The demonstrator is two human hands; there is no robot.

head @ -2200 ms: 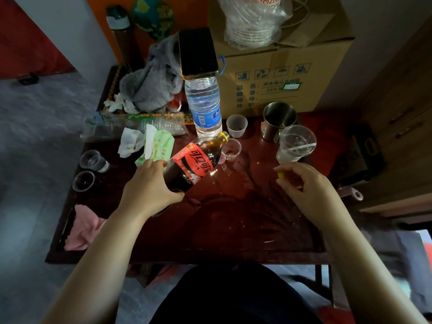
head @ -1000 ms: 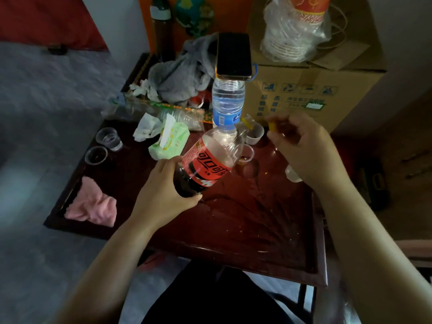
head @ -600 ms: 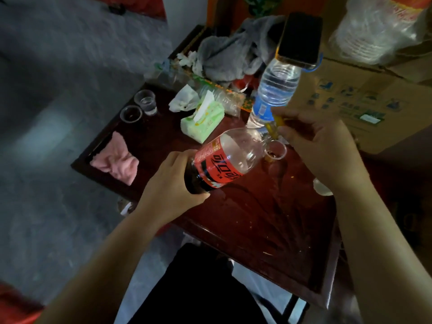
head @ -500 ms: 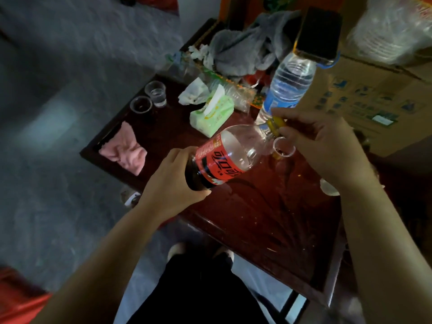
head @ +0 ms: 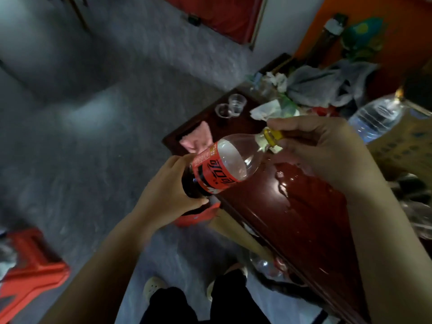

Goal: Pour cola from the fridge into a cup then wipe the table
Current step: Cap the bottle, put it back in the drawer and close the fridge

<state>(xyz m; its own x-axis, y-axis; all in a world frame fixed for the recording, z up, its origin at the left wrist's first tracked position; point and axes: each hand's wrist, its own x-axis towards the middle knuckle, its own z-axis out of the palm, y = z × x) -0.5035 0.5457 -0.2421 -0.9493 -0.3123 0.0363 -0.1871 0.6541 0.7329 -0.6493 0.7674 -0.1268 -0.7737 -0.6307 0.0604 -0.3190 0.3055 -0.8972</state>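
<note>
— Where were we at the dark red wooden table (head: pixel 304 230)?
— Our left hand (head: pixel 168 195) gripped the clear plastic, red-labelled cola bottle (head: pixel 224 167) over its near edge. Wiping remained: pink cloth (head: pixel 197 140) at the near-left corner.
— Pouring?
— Seemingly done; our right hand (head: pixel 322 153) pinched the yellow cap (head: pixel 272 136).

Black trousers (head: pixel 173 307), pale shoes (head: pixel 153 286)

One view only, taken from the head: the lens is pitched steeply down and rolled, so the table (head: pixel 304 218) is seen running diagonally toward the lower right. The left hand (head: pixel 168 190), right hand (head: pixel 325 148) and cola bottle (head: pixel 224 164) are caught close, over its near-left edge; floor (head: pixel 93 148) is taken in leftward.
</note>
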